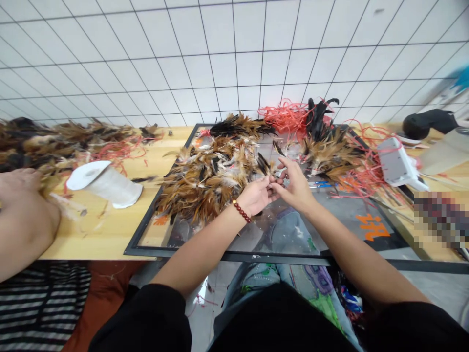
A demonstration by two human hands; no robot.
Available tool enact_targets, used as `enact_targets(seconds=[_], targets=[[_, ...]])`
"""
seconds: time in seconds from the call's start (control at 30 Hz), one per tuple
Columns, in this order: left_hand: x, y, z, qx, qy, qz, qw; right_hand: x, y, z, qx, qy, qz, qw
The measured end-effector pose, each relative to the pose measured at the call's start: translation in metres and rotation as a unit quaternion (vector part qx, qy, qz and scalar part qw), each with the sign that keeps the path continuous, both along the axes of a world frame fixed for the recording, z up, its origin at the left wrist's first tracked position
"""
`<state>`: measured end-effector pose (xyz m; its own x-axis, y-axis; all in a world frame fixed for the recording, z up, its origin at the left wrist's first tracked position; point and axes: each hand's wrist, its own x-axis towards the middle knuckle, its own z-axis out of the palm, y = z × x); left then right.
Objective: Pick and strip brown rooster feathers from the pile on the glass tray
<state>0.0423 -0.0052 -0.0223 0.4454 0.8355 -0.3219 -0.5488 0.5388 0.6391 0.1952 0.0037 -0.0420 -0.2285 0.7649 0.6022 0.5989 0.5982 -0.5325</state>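
Observation:
My left hand [258, 195], with a red bead bracelet on the wrist, is turned palm up over the glass panel, its fingers curled together near a small dark feather [263, 164]. My right hand [295, 186] meets it from the right, thumb and fingers curved around the same spot, forefinger raised. What lies between the fingertips is too small to name. A large heap of brown feathers [205, 181] spreads just left of my hands. Another brown bunch [333, 151] lies to the right, beyond my right hand.
Red string [286, 117] is piled at the back. A white spool [120, 183] lies on the wooden table [110, 239] at left, near another person's arm [25, 225]. At right are a white device [397, 161] and blue-handled tweezers [320, 184].

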Motion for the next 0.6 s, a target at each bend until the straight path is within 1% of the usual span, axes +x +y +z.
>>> enact_targets(seconds=[0.07,0.13,0.17,0.2,0.23,0.27,0.3,0.33,0.37,0.4,0.47,0.53,0.6], targets=[[0.002,-0.001,0.001,0.009,0.01,0.001,1.0,0.0,0.0,0.001,-0.001,0.01,0.0,1.0],[0.004,-0.001,0.002,0.026,0.036,0.033,0.998,0.0,0.002,0.002,-0.038,0.057,0.001,0.998],[0.004,-0.001,0.003,0.038,0.057,0.058,0.996,0.0,0.003,0.003,-0.084,0.095,0.008,0.992],[0.005,0.0,0.004,0.053,0.08,0.08,0.992,0.001,0.003,0.005,-0.145,0.139,0.026,0.979],[0.004,0.0,0.004,0.068,0.102,0.089,0.988,0.002,0.004,0.006,-0.215,0.185,0.054,0.957],[0.004,0.001,0.005,0.08,0.118,0.081,0.986,0.003,0.004,0.008,-0.286,0.226,0.088,0.927],[0.003,0.001,0.005,0.087,0.126,0.055,0.987,0.004,0.004,0.01,-0.346,0.258,0.123,0.893],[0.001,0.001,0.006,0.087,0.127,0.012,0.988,0.005,0.003,0.012,-0.392,0.279,0.151,0.863],[0.0,0.001,0.006,0.081,0.122,-0.035,0.989,0.007,0.003,0.013,-0.421,0.289,0.169,0.843],[-0.002,0.001,0.006,0.07,0.116,-0.079,0.988,0.008,0.002,0.014,-0.438,0.29,0.177,0.832],[-0.004,0.002,0.006,0.046,0.108,-0.139,0.983,0.01,0.002,0.015,-0.447,0.282,0.177,0.831],[-0.006,0.002,0.005,0.036,0.109,-0.167,0.979,0.01,0.002,0.016,-0.436,0.3,0.164,0.833],[-0.006,0.004,0.004,0.04,0.114,-0.174,0.977,0.009,0.003,0.017,-0.417,0.343,0.143,0.829]])
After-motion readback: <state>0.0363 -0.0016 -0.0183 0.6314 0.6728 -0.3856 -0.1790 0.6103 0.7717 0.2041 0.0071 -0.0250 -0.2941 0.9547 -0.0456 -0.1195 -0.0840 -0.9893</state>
